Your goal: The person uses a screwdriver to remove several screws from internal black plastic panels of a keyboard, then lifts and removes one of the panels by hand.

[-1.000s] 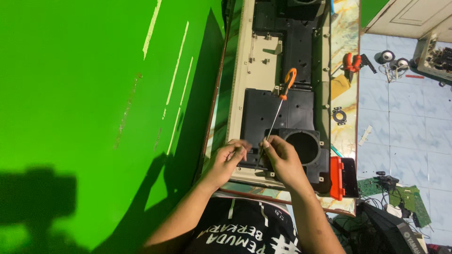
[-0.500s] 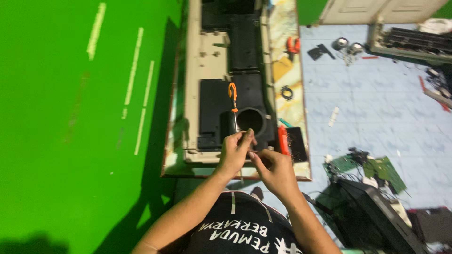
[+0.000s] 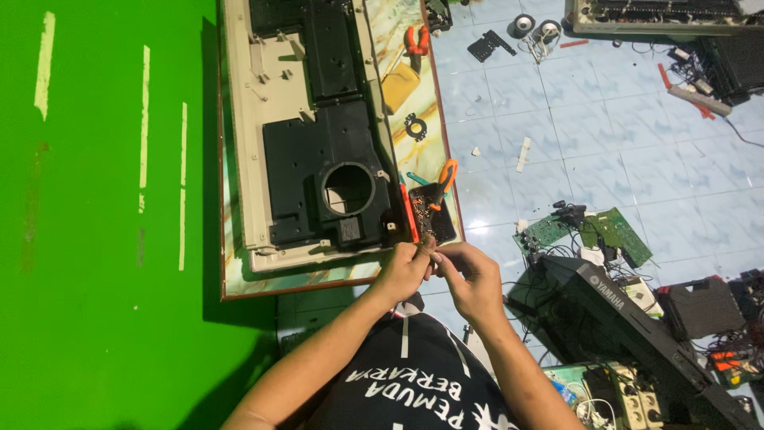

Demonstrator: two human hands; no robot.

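One head-worn camera looks steeply down from above, fairly high over the tabletop [image 3: 239,280] and tiled floor [image 3: 605,143].

Pinched item: too small to tell, hidden between left hand [image 3: 404,269] and right hand [image 3: 471,279].
Black panel [image 3: 318,119]: top cut off by edge.
Keyboard [image 3: 637,326]: runs off corner.

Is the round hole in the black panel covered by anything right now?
No, the round hole in the black panel lies open, and both hands are below the panel, off it.
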